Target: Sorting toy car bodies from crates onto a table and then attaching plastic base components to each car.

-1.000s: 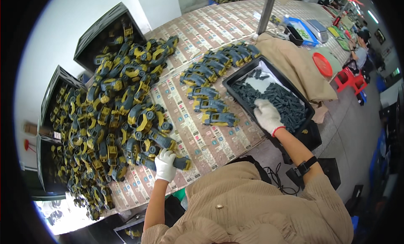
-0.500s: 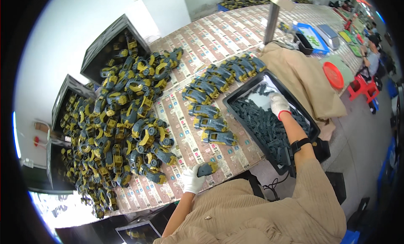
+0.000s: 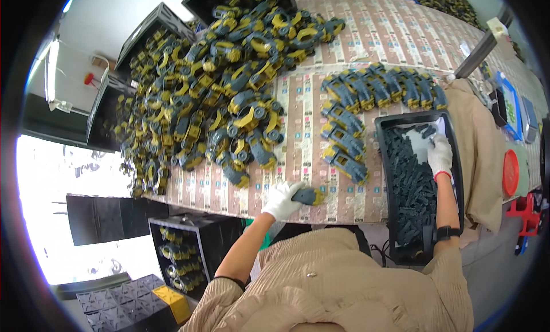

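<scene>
Since a second ago, the left hand point(image 3: 282, 200) has carried a grey-and-yellow toy vehicle body point(image 3: 308, 195) away from the pile point(image 3: 229, 74) of similar bodies, and the right hand point(image 3: 440, 153) has shifted to the far right part of a black tray point(image 3: 408, 253).

White-gloved, the left hand grips the vehicle body by its left end, with the yellow end pointing right. It is at the near side of the patterned table point(image 3: 301, 131), right of the pile and nearer than a curved row of vehicle bodies point(image 3: 364, 91). Whether it rests on the surface cannot be told.

Also gloved, the right hand reaches into the tray, fingers bent beside small dark grey parts point(image 3: 409, 189); whether it pinches one cannot be told. These parts cover most of the tray, with white showing at the far right.

Beige cloth point(image 3: 478, 154) hangs just right of the tray, with a red round lid point(image 3: 510, 173) beyond it. At far left, black crates point(image 3: 172, 24) adjoin the pile.
</scene>
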A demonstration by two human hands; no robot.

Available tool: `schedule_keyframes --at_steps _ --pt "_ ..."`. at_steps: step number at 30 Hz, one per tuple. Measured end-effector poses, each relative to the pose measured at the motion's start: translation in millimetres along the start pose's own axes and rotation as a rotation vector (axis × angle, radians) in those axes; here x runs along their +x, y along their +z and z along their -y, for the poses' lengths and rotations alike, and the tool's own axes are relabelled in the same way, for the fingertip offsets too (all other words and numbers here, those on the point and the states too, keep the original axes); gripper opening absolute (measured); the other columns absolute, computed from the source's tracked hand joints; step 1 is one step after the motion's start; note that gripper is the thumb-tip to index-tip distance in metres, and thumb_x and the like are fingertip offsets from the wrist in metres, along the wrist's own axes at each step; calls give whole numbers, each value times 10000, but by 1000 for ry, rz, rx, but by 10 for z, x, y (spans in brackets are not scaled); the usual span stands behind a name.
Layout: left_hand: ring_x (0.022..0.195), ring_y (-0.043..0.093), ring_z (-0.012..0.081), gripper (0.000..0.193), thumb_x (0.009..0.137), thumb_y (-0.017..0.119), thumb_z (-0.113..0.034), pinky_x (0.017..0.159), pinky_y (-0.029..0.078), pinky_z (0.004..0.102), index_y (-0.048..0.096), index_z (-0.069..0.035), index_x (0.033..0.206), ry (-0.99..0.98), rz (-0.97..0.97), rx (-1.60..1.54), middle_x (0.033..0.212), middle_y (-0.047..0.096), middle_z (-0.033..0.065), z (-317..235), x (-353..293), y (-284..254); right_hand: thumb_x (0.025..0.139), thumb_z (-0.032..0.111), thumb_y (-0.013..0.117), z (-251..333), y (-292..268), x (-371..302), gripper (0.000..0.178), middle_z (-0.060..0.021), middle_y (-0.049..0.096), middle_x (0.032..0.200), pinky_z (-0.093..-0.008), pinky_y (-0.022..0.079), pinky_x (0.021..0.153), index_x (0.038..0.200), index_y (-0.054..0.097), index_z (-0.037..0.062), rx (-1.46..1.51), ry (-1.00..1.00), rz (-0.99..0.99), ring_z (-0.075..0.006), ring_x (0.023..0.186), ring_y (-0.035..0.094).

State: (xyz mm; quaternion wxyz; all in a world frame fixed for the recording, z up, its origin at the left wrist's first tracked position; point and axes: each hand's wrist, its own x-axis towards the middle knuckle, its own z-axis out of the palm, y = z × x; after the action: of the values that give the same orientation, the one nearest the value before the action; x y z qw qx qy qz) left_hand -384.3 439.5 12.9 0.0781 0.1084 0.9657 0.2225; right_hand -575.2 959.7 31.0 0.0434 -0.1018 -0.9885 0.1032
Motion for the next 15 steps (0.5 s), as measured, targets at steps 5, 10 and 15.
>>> schedule_keyframes --at_steps 5,10,15 --pt "1067 635 372 619 711 755 -135 899 497 489 613 -132 1313 119 -79 -62 1137 666 133 74 -24 -90 931 178 639 1259 -493 -1071 259 -236 698 1012 -495 540 836 1134 619 19 469 -234 130 -422 947 690" --pt "1048 655 350 591 700 742 -104 909 492 477 643 -158 1280 150 -117 -83 1164 681 111 55 -22 -168 941 177 632 2165 -130 -2260 220 -206 692 1004 -498 548 788 1121 603 53 568 -518 565 -421 917 684" --pt "996 665 304 460 745 733 -142 928 482 460 698 -200 1200 249 -95 -110 1081 702 63 51 17 -186 947 197 630 2653 234 -2462 215 -185 703 975 -502 539 739 1140 615 102 404 -571 551 -429 891 682"
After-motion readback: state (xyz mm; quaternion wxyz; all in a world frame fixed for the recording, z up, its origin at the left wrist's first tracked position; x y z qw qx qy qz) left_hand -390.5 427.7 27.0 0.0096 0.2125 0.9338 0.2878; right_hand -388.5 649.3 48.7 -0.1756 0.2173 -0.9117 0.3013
